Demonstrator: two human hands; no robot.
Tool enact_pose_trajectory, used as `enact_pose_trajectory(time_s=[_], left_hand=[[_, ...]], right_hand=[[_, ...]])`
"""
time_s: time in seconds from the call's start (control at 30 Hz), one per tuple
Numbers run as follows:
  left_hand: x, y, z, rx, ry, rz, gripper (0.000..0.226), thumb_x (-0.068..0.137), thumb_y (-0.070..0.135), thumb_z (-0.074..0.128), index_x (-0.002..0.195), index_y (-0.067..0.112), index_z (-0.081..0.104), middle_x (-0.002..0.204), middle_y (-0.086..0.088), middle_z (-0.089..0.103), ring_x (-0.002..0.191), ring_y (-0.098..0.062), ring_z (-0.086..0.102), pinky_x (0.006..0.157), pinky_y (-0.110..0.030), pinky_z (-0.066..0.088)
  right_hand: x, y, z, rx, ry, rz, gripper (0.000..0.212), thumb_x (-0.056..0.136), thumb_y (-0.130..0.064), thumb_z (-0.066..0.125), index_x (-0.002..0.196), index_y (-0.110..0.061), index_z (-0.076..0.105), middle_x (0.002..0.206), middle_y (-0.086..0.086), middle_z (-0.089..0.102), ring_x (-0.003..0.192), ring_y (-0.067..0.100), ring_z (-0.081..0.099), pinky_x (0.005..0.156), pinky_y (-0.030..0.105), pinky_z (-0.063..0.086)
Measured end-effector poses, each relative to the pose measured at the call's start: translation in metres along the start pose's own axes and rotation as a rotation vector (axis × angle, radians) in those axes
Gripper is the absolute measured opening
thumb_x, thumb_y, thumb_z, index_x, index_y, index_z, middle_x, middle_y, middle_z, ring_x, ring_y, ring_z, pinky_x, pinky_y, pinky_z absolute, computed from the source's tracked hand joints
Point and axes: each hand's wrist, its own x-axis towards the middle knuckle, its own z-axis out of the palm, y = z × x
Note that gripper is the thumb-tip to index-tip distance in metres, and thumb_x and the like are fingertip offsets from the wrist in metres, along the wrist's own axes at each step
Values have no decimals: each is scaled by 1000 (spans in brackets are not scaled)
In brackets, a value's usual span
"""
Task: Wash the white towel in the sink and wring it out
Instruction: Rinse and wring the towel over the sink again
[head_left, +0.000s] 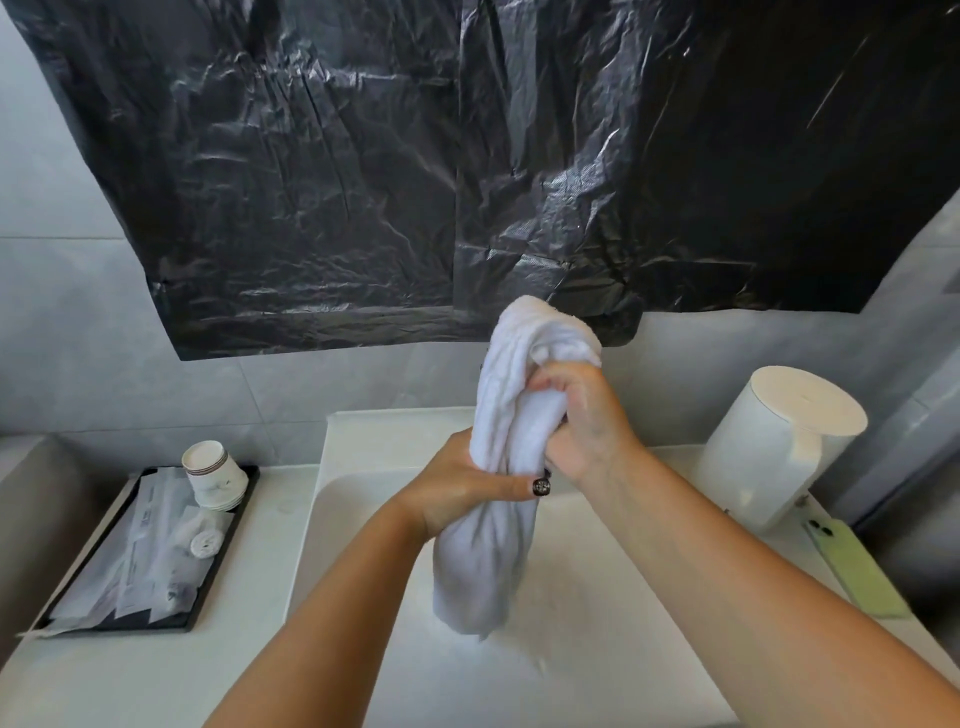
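White towel (498, 415) gripped by both hands, over sink (363, 467)

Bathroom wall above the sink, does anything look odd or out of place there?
Yes. Crinkled black plastic sheeting covers most of the wall above the white sink, hanging crooked, its lower edge slanting. Whatever it covers is hidden.

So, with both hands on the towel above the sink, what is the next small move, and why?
Probably twist the two hands in opposite directions. The left hand grips the white towel lower down, the right hand higher, so the roll stands bunched over the sink, ready for wringing.
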Motion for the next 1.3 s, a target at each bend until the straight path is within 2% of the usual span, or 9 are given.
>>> enact_pose_trajectory(time_s=[0.1, 0.23, 0.33, 0.43, 0.63, 0.8, 0.97, 1.17, 1.3], left_hand=[[5, -10, 2, 23, 63, -90, 56, 52, 29, 91, 103, 11, 73, 96, -9, 75, 95, -27, 71, 90, -43, 55], [1, -38, -2, -120, 97, -167, 52, 46, 12, 81, 96, 1, 72, 87, -19, 71, 83, -33, 67, 79, -43, 54], [0, -59, -6, -278, 72, -203, 53, 60, -6, 69, 113, -1, 67, 101, -31, 69, 96, -42, 68, 88, -54, 52], [4, -65, -4, -360, 3, -250, 59, 58, -4, 68, 116, -6, 63, 95, -31, 69, 72, -31, 67, 71, -39, 56], [13, -74, -5, -398, -209, -453, 35, 53, 1, 69, 88, -5, 69, 73, -20, 64, 56, -23, 61, 60, -31, 53], [13, -104, -11, -375, -215, -713, 48, 44, 7, 64, 89, -5, 54, 56, -11, 51, 47, -19, 50, 53, -25, 44], [27, -91, -15, -51, -402, -845, 7, 67, 11, 69, 65, 7, 63, 58, -6, 55, 51, -14, 53, 59, -25, 45], [65, -85, -15, 801, -300, -690, 25, 74, 23, 80, 92, 18, 62, 89, -2, 66, 81, -19, 64, 73, -27, 53], [74, -80, -9, 1238, -265, -462, 43, 74, 38, 79, 105, 16, 60, 102, -5, 65, 90, -24, 61, 74, -29, 49]], right_hand=[[-1, 8, -17, -62, 70, 23, 41, 69, -4, 66, 109, 7, 63, 107, 26, 66, 100, 35, 67, 90, 48, 54], [-20, 36, -58, -124, -73, 53, 48, 79, 9, 61, 126, 2, 55, 112, 18, 68, 96, 23, 70, 77, 34, 57], [-33, 66, -89, -242, -28, 56, 64, 74, 10, 62, 125, -27, 53, 125, 3, 61, 107, 23, 67, 84, 33, 54], [-35, 94, -112, -526, -4, -58, 90, 75, 11, 63, 134, -49, 30, 143, -10, 41, 128, 17, 52, 99, 31, 48], [-24, 146, -112, -998, 114, -479, 114, 71, -30, 83, 153, -18, 5, 157, 1, 15, 138, -17, 11, 96, -2, 30], [-13, 173, -117, -1030, 154, -680, 93, 60, -45, 80, 134, -16, 33, 137, -4, 28, 120, -1, 40, 92, 7, 41], [5, 185, -139, -1331, -27, -521, 95, 57, -36, 83, 139, -31, 34, 132, -5, 37, 108, 24, 58, 65, 32, 57], [48, 132, -118, -1877, -322, 1, 39, 72, -40, 70, 106, -22, 59, 105, -1, 61, 102, 27, 62, 71, 30, 46], [67, 114, -106, -1662, -389, 452, 40, 63, -40, 78, 89, -17, 60, 85, -2, 62, 77, 20, 65, 57, 25, 46]])
